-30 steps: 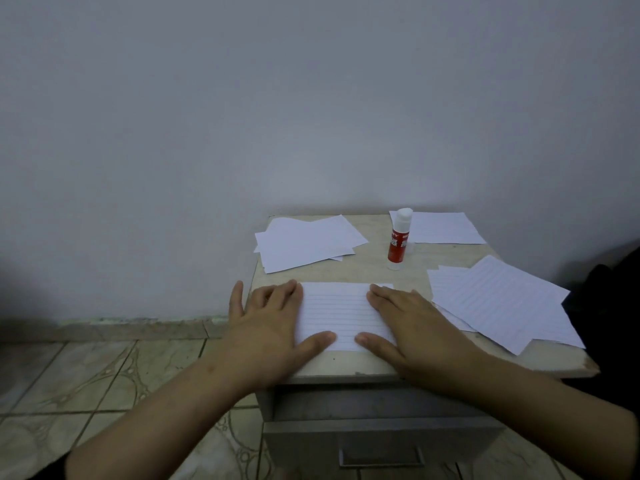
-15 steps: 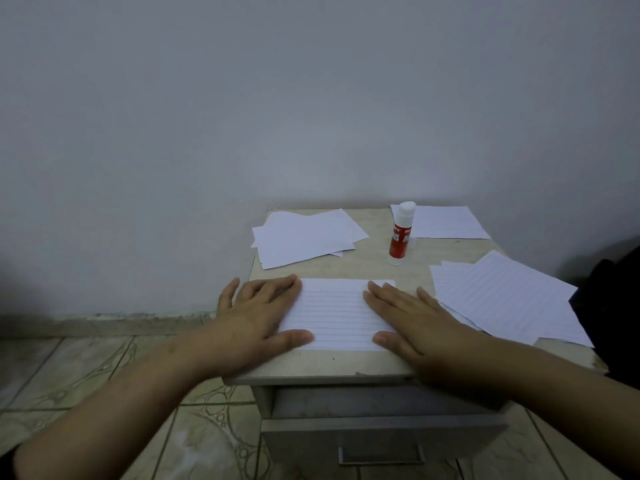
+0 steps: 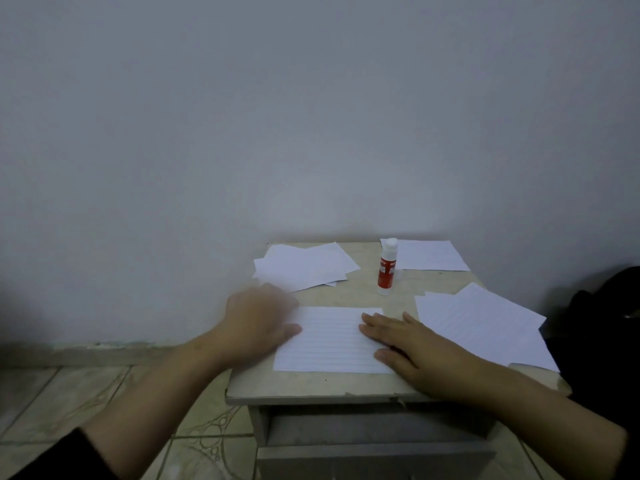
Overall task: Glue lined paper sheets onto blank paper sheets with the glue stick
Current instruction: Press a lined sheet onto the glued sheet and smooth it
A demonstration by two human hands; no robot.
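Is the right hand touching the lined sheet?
Touching. The head view shows the right hand lying flat, fingers straight, on the lined sheet's right edge, covering part of it.

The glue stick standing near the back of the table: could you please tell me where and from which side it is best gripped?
Grip the glue stick around its red middle band, coming from the front with the right hand. It stands upright, capped in white, and its round body suits a finger-and-thumb wrap. The table before it is bare; loose sheets lie right behind.
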